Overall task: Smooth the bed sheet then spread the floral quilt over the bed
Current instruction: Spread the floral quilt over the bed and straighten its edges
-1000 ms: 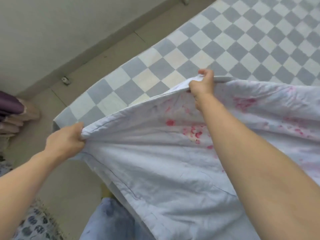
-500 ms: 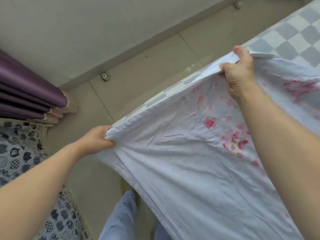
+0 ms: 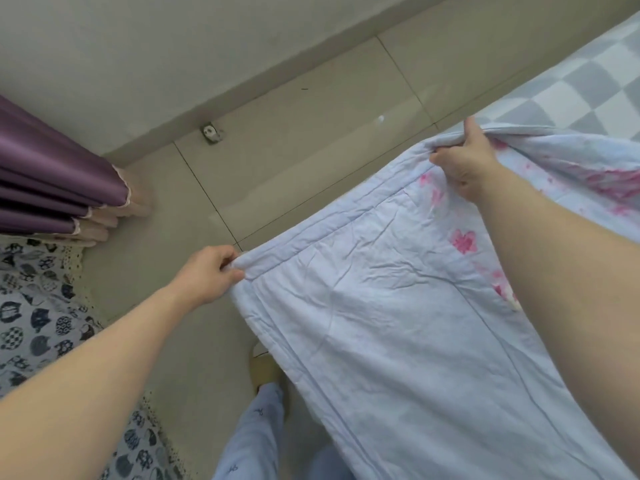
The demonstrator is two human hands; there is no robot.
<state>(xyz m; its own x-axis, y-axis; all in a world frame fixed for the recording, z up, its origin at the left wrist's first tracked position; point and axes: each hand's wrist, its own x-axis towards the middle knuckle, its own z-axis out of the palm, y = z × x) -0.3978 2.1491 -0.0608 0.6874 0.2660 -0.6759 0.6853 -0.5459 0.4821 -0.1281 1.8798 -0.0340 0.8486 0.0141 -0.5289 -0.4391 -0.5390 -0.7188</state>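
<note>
The sheet-smoothing part looks done, and the step in hand is spreading the quilt [image 3: 398, 323]. The person holds its stitched top edge stretched between both hands, above the floor [image 3: 294, 161] beside the bed [image 3: 588, 88]. The left hand [image 3: 211, 271] has its fingers curled tight around the quilt's near corner. The right hand [image 3: 464, 164] grips the same edge farther along, thumb on top and fingers folded under the cloth. Most of the quilt hangs down in front of the person's legs; only its right part, with the pink flower print, lies toward the checked sheet.

The next move probably calls for carrying this edge sideways over the mattress, keeping it taut, then lowering it so the corners land square with the bed.

Much is out of view. The bed shows only as a checked strip at the upper right, so how smooth the sheet lies cannot be judged. The quilt's lower end and far side are cut off, and the right forearm covers part of the print. A purple curtain [image 3: 52, 174] and a patterned cloth [image 3: 38, 323] sit at the left.
</note>
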